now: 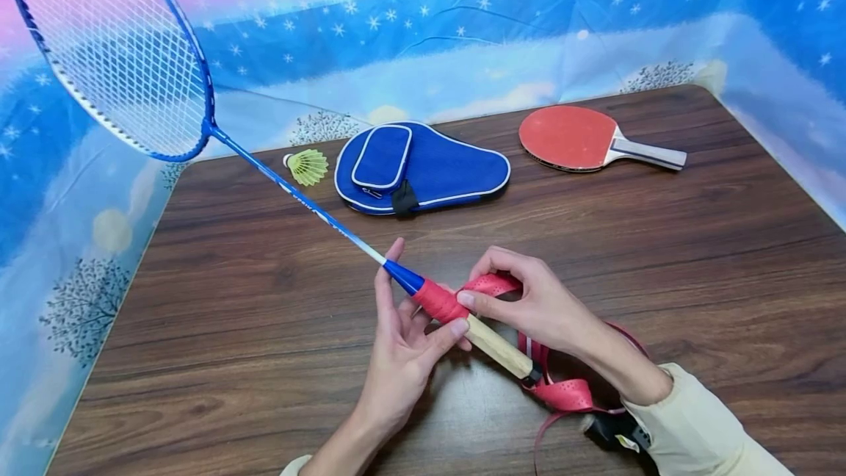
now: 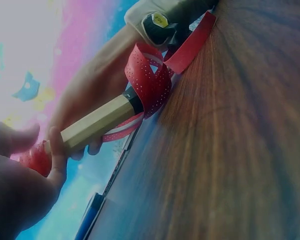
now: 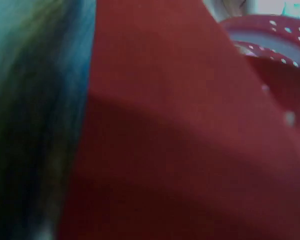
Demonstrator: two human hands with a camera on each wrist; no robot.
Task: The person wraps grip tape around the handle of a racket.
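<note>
A blue and white badminton racket slants across the head view, its head up at the left. Red perforated grip tape wraps the upper part of its handle; below that the wood is bare down to a black end cap. My left hand holds the handle at the wrapped part, thumb on top near the tape's lower edge. My right hand pinches the tape's free strip beside the handle. The loose tape curls past the butt toward the right sleeve. Close-up red tape fills most of the right wrist view.
On the wooden table, beyond the hands, lie a yellow shuttlecock, a blue paddle case with white piping and a red table tennis paddle. A patterned cloth hangs behind the table.
</note>
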